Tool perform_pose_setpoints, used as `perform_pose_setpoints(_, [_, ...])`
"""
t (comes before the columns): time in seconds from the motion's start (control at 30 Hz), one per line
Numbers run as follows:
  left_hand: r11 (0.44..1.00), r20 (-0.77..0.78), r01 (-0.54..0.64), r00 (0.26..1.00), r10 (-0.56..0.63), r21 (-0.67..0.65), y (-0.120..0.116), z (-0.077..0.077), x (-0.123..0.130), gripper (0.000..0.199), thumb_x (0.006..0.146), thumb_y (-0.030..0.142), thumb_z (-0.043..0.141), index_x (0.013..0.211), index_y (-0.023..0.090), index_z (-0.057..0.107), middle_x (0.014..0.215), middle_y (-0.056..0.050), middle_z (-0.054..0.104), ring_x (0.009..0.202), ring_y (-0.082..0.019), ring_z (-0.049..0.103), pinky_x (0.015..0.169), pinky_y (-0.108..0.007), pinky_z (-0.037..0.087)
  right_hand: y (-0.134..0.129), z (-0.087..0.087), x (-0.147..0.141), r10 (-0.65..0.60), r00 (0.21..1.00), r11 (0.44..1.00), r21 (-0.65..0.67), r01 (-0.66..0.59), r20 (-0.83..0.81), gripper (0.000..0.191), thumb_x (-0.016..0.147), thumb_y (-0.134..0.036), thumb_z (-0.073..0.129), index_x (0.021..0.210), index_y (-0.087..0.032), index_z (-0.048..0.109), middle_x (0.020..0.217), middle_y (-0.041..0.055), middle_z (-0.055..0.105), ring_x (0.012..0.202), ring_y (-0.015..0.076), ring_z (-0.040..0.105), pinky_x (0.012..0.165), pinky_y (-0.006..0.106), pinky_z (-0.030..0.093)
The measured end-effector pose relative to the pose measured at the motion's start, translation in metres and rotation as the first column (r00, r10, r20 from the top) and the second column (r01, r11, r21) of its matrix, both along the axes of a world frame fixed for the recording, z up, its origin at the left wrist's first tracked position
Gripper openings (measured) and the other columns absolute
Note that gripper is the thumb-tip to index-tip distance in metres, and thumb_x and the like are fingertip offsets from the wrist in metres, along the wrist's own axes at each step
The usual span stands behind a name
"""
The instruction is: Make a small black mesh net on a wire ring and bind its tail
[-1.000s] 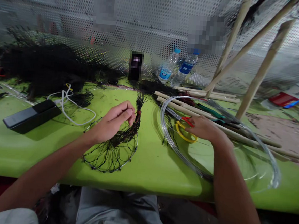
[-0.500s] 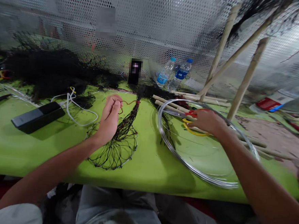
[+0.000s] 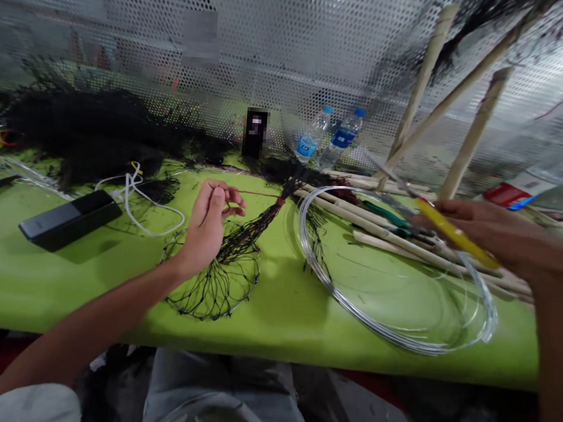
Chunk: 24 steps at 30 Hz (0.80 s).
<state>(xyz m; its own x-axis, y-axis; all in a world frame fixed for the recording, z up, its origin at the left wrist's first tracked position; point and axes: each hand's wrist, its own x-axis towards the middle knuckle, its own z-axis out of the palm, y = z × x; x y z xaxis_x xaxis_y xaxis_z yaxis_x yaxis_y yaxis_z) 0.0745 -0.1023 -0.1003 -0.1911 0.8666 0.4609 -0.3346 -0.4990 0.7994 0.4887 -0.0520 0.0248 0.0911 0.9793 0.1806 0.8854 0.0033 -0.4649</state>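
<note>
My left hand (image 3: 207,226) is closed in a pinch on a thin red string (image 3: 258,194), which runs taut to a red tie near the top of a black net (image 3: 248,234). The net's wide mouth is fixed around a thin ring, lying on the green tabletop (image 3: 285,295) under my left wrist. My right hand (image 3: 496,236), smeared by motion, grips scissors (image 3: 446,230) with yellow and red handles. Their blades point up and left, raised over a coil of silver wire (image 3: 347,299).
Bamboo sticks (image 3: 394,248) and green-handled pliers (image 3: 387,215) lie inside and behind the coil. Two water bottles (image 3: 310,142) stand at the back. Leftward are a dark power bank (image 3: 71,219), a white cable (image 3: 159,233) and a heap of black netting (image 3: 94,127). Upright poles (image 3: 477,135) rise at right.
My right hand has lifted the scissors from among the sticks and moved right. The net's gathered top has shifted right, and the red string has gone from slack to taut.
</note>
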Motion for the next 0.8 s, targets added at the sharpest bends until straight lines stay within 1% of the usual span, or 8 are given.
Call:
perform_pose_setpoints(0.07, [1.000, -0.004, 0.007, 1.000, -0.007, 0.004, -0.002, 0.001, 0.000, 0.026, 0.106, 0.047, 0.059, 0.097, 0.023, 0.054, 0.094, 0.000, 0.063, 0.087, -0.013, 0.068, 0.076, -0.028, 0.060, -0.036, -0.009, -0.027, 0.100, 0.968, 0.982, -0.137, -0.133, -0.229, 0.088, 0.065, -0.111, 0.031, 0.067, -0.028, 0.060, 0.063, 0.0110, 0.060, 0.044, 0.0147, 0.040, 0.043, 0.038, 0.032])
perform_pose_setpoints(0.1, [1.000, -0.009, 0.011, 1.000, -0.011, 0.008, -0.002, 0.002, 0.000, 0.026, 0.106, 0.047, 0.059, 0.097, 0.023, 0.055, 0.093, 0.000, 0.062, 0.087, -0.013, 0.068, 0.076, -0.028, 0.060, -0.057, -0.015, -0.043, 0.141, 0.884, 0.941, -0.217, -0.260, -0.446, 0.087, 0.062, -0.111, 0.032, 0.068, -0.029, 0.059, 0.062, 0.0097, 0.057, 0.043, 0.0152, 0.038, 0.041, 0.038, 0.031])
perform_pose_setpoints(0.17, [1.000, -0.017, 0.023, 1.000, -0.022, 0.018, -0.004, 0.003, 0.000, 0.025, 0.107, 0.046, 0.058, 0.097, 0.024, 0.055, 0.093, 0.000, 0.062, 0.088, -0.014, 0.069, 0.076, -0.029, 0.061, -0.097, -0.033, -0.075, 0.176, 0.655, 0.778, -0.303, -0.550, -0.735, 0.080, 0.067, -0.107, 0.040, 0.074, -0.030, 0.064, 0.061, 0.0081, 0.056, 0.048, 0.0207, 0.048, 0.045, 0.040, 0.039])
perform_pose_setpoints(0.23, [0.999, -0.020, 0.036, 0.999, -0.036, 0.037, -0.005, 0.003, 0.000, 0.024, 0.107, 0.046, 0.058, 0.097, 0.024, 0.055, 0.092, 0.000, 0.062, 0.087, -0.015, 0.068, 0.076, -0.030, 0.061, -0.129, -0.055, -0.104, 0.166, 0.453, 0.622, -0.264, -0.737, -0.876, 0.075, 0.072, -0.102, 0.042, 0.083, -0.033, 0.068, 0.064, 0.0058, 0.055, 0.049, 0.0210, 0.047, 0.050, 0.040, 0.043])
perform_pose_setpoints(0.3, [0.997, -0.018, 0.043, 0.999, -0.042, 0.065, -0.007, 0.003, 0.000, 0.024, 0.107, 0.046, 0.058, 0.098, 0.024, 0.056, 0.091, 0.000, 0.062, 0.084, -0.015, 0.068, 0.074, -0.031, 0.061, -0.149, -0.078, -0.128, 0.124, 0.357, 0.539, -0.240, -0.808, -0.926, 0.071, 0.068, -0.100, 0.053, 0.095, -0.037, 0.071, 0.087, 0.0073, 0.065, 0.059, 0.0237, 0.056, 0.058, 0.043, 0.051])
perform_pose_setpoints(0.37, [0.996, -0.025, 0.049, 0.999, -0.047, 0.077, -0.008, 0.003, 0.000, 0.023, 0.108, 0.045, 0.057, 0.100, 0.024, 0.058, 0.092, -0.001, 0.063, 0.082, -0.015, 0.069, 0.074, -0.032, 0.061, -0.158, -0.096, -0.148, -0.004, 0.306, 0.558, -0.256, -0.789, -0.952, 0.057, 0.069, -0.092, 0.063, 0.091, -0.040, 0.069, 0.084, 0.0044, 0.065, 0.063, 0.0250, 0.058, 0.057, 0.040, 0.050])
perform_pose_setpoints(0.5, [0.996, -0.079, 0.044, 0.996, -0.038, 0.083, -0.014, 0.003, 0.000, 0.021, 0.111, 0.041, 0.053, 0.103, 0.023, 0.059, 0.096, -0.001, 0.064, 0.083, -0.013, 0.068, 0.079, -0.033, 0.060, -0.159, -0.110, -0.173, -0.162, 0.213, 0.597, -0.268, -0.756, -0.963, 0.058, 0.066, -0.091, 0.065, 0.084, -0.036, 0.065, 0.072, -0.0001, 0.064, 0.050, 0.0187, 0.053, 0.048, 0.033, 0.043])
perform_pose_setpoints(0.8, [0.959, -0.247, 0.231, 0.951, -0.187, 0.162, -0.028, 0.008, -0.004, 0.021, 0.113, 0.031, 0.045, 0.097, 0.023, 0.056, 0.085, 0.000, 0.060, 0.073, -0.014, 0.059, 0.070, -0.032, 0.049, -0.144, -0.092, -0.190, -0.021, 0.275, 0.696, -0.212, -0.686, -0.961, 0.062, 0.077, -0.091, 0.055, 0.085, -0.030, 0.065, 0.071, 0.0006, 0.064, 0.046, 0.0167, 0.055, 0.046, 0.032, 0.041])
